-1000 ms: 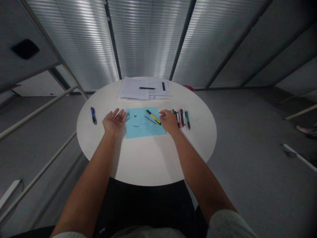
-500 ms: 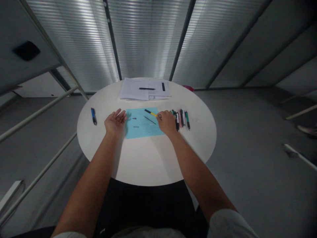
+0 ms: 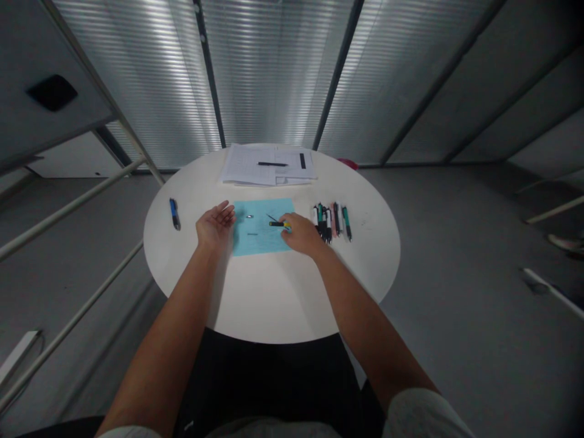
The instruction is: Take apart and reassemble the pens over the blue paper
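Note:
My right hand [image 3: 300, 233] is closed on a yellow-and-black pen [image 3: 277, 224] above the right part of a light-blue sheet [image 3: 255, 246]. The pen's dark end points left, and my fingers cover the rest. A thin dark rod, like a pen refill [image 3: 271, 217], lies partly hidden behind that hand. At the sheet's left edge, my left hand [image 3: 215, 225] rests palm up with its fingers apart and nothing in it. Near it on the sheet lie a small metallic piece [image 3: 249, 216] and a thin spring-like piece [image 3: 252, 234].
Several pens [image 3: 336, 219] lie grouped right of the sheet on the round white table [image 3: 269, 304]. A blue pen [image 3: 174, 214] lies far left. Papers [image 3: 249, 165] with a black pen [image 3: 272, 163] on top are at the back. Metal rails [image 3: 77, 207] stand left.
My right hand has moved slightly left and toward me, turning the pen from slanted to nearly level and covering part of the thin rod. My left hand has hardly moved.

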Available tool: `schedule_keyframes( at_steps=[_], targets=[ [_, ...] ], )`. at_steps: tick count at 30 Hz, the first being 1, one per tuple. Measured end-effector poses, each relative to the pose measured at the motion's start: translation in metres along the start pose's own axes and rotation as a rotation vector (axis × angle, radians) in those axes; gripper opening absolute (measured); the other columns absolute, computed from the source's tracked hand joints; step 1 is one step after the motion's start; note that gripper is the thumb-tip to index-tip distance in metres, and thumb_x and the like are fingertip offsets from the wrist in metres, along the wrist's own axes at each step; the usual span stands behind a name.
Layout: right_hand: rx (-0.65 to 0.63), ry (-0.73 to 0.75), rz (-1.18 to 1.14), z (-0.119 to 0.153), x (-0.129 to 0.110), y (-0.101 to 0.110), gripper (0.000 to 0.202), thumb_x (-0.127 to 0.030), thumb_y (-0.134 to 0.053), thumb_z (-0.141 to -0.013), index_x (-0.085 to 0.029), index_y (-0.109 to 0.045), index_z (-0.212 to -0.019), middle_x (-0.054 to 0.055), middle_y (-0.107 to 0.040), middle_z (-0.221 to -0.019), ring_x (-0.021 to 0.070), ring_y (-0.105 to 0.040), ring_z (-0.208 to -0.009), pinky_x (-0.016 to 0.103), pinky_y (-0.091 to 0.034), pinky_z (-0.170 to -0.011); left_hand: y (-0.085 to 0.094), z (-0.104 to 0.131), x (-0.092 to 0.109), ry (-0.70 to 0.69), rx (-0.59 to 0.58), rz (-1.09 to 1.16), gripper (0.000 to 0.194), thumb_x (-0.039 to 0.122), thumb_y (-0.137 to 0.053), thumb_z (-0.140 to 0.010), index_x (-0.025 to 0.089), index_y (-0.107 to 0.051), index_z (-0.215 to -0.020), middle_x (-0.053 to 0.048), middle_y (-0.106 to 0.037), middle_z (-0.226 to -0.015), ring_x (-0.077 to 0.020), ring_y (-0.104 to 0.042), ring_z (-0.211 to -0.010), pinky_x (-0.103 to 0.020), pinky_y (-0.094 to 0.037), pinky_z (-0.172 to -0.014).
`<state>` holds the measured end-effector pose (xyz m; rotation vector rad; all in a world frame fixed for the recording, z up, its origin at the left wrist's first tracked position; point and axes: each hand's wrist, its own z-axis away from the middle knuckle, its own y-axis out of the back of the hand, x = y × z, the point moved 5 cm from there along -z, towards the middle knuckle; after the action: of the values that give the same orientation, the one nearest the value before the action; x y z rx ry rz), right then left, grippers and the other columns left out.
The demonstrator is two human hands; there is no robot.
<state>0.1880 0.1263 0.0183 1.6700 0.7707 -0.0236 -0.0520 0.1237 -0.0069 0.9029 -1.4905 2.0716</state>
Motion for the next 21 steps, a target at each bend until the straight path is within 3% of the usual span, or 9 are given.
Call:
schedule_keyframes(
  at_steps=[4,7,9,12,16,18,21],
  targets=[
    [-0.042,-0.003,0.081,-0.001,0.002,-0.006,0.012,-0.028,-0.058,-0.087,-0.019,-0.065,-0.089,0.007,-0.062,-0.091,0.0204,-0.057,-0.086,0.032,-0.041,-0.077,-0.001,0.0,0.001,-0.038,-0.005,-0.057,0.025,0.027,-0.057,-0.072,0.012,-0.07,-0.086,-0.011,-0.066,-0.081,-0.0173,-0.062,-0.073,-0.03,-0.051,-0.068],
    [0.062,0.031,-0.084,-0.003,-0.001,-0.002,0.012,-0.029,-0.057,-0.089,-0.019,-0.064,-0.088,0.006,-0.06,-0.092,0.0187,-0.057,-0.088,0.031,-0.042,-0.079,-0.006,0.008,0.006,-0.243,-0.024,-0.289,0.015,0.025,-0.062,-0.07,0.017,-0.071,-0.08,-0.005,-0.062,-0.073,-0.0144,-0.057,-0.066,-0.028,-0.047,-0.063],
    [0.129,0.034,-0.276,-0.004,-0.007,0.001,0.017,-0.036,-0.057,-0.089,-0.02,-0.062,-0.087,0.004,-0.06,-0.09,0.0172,-0.057,-0.085,0.03,-0.042,-0.078,-0.019,0.021,0.009,-0.454,-0.121,-0.573,0.013,0.025,-0.069,-0.07,0.022,-0.073,-0.082,-0.002,-0.061,-0.071,-0.0142,-0.055,-0.068,-0.028,-0.047,-0.066],
    [0.087,-0.009,-0.607,-0.005,-0.017,-0.003,0.024,-0.045,-0.059,-0.086,-0.021,-0.057,-0.09,0.0,-0.061,-0.078,0.0154,-0.057,-0.074,0.029,-0.043,-0.07,-0.042,0.039,-0.002,-0.59,-0.354,-0.874,0.023,0.033,-0.073,-0.072,0.024,-0.075,-0.093,-0.003,-0.064,-0.078,-0.0144,-0.054,-0.071,-0.029,-0.046,-0.071],
    [0.033,-0.09,-0.913,-0.007,-0.026,-0.011,0.041,-0.05,-0.069,-0.075,-0.024,-0.044,-0.094,-0.006,-0.061,-0.065,0.0133,-0.054,-0.058,0.026,-0.04,-0.059,-0.058,0.05,-0.018,-0.517,-0.605,-0.94,0.026,0.04,-0.069,-0.078,0.022,-0.076,-0.094,-0.004,-0.068,-0.08,-0.0144,-0.056,-0.071,-0.029,-0.044,-0.07],
    [0.032,-0.131,-0.97,-0.007,-0.027,-0.013,0.044,-0.052,-0.069,-0.073,-0.025,-0.039,-0.091,-0.007,-0.059,-0.061,0.012,-0.051,-0.054,0.026,-0.04,-0.057,-0.058,0.049,-0.02,-0.434,-0.622,-0.904,0.025,0.042,-0.07,-0.078,0.02,-0.077,-0.086,-0.006,-0.069,-0.079,-0.0155,-0.059,-0.073,-0.029,-0.044,-0.071],
    [0.043,-0.148,-0.965,-0.006,-0.028,-0.012,0.044,-0.056,-0.067,-0.074,-0.025,-0.039,-0.09,-0.007,-0.057,-0.064,0.0116,-0.05,-0.055,0.025,-0.039,-0.056,-0.055,0.047,-0.019,-0.297,-0.55,-0.818,0.027,0.043,-0.076,-0.071,0.017,-0.075,-0.077,-0.006,-0.071,-0.077,-0.0164,-0.06,-0.072,-0.03,-0.045,-0.072]
  ],
)
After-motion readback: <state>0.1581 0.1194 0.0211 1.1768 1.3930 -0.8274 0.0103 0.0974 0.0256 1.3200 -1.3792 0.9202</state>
